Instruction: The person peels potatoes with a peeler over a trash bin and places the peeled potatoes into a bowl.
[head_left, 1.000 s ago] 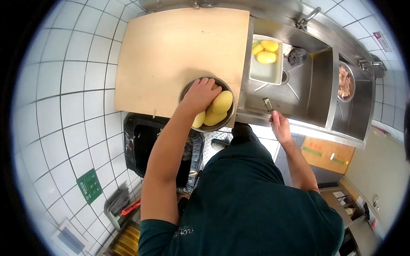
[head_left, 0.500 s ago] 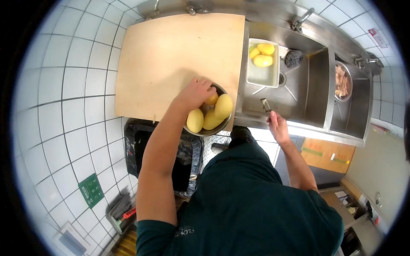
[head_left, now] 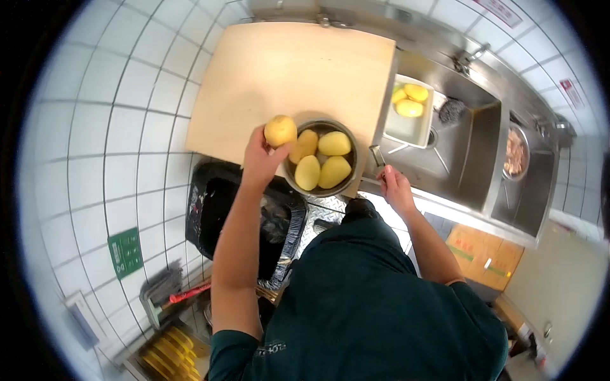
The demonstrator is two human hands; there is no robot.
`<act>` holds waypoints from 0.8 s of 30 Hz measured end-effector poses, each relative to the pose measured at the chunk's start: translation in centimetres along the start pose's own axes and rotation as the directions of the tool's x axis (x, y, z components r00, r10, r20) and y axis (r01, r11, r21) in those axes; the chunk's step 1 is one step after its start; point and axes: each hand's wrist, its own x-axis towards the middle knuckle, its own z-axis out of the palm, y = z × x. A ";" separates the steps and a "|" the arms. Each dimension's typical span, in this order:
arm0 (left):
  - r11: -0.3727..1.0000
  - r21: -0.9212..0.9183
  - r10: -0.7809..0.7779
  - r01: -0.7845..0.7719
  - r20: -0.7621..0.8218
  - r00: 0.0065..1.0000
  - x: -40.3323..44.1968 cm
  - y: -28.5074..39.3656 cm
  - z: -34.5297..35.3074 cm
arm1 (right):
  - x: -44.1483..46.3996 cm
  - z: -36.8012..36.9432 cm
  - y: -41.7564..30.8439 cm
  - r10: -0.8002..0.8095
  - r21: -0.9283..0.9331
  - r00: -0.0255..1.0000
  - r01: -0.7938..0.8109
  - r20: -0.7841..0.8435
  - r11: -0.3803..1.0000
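Potato [head_left: 280, 129] in left hand [head_left: 261, 160], just left of bowl [head_left: 354, 159].
Grasp closed round its left and near sides, over board [head_left: 298, 76]; four potatoes [head_left: 334, 143] in bowl. Right hand [head_left: 397, 188] grips peeler [head_left: 377, 154].

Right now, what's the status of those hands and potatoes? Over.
Left hand: holding potato by metal bowl. Right hand: gripping peeler. Bowl between hands, four potatoes inside.
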 end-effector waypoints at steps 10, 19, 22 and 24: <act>0.419 -0.906 -0.361 -0.053 -0.220 0.906 -21.7 -3.1 -3.5 | -1.7 11.6 -8.4 -0.340 -0.338 0.751 0.587 0.566 0.735; 0.212 -0.870 -0.596 -0.445 -0.476 0.647 -33.2 -3.3 -5.6 | -11.3 28.6 -7.1 -0.157 -0.016 0.074 0.940 0.985 0.340; 0.208 -0.823 -0.639 -0.529 -0.524 0.563 -36.5 -4.7 -6.0 | -14.4 31.6 -6.4 -0.125 0.112 -0.084 0.964 0.989 0.240; 0.204 -0.810 -0.673 -0.551 -0.524 0.522 -38.6 -5.0 -6.2 | -15.0 34.1 -5.9 -0.084 0.062 -0.049 0.985 0.995 0.161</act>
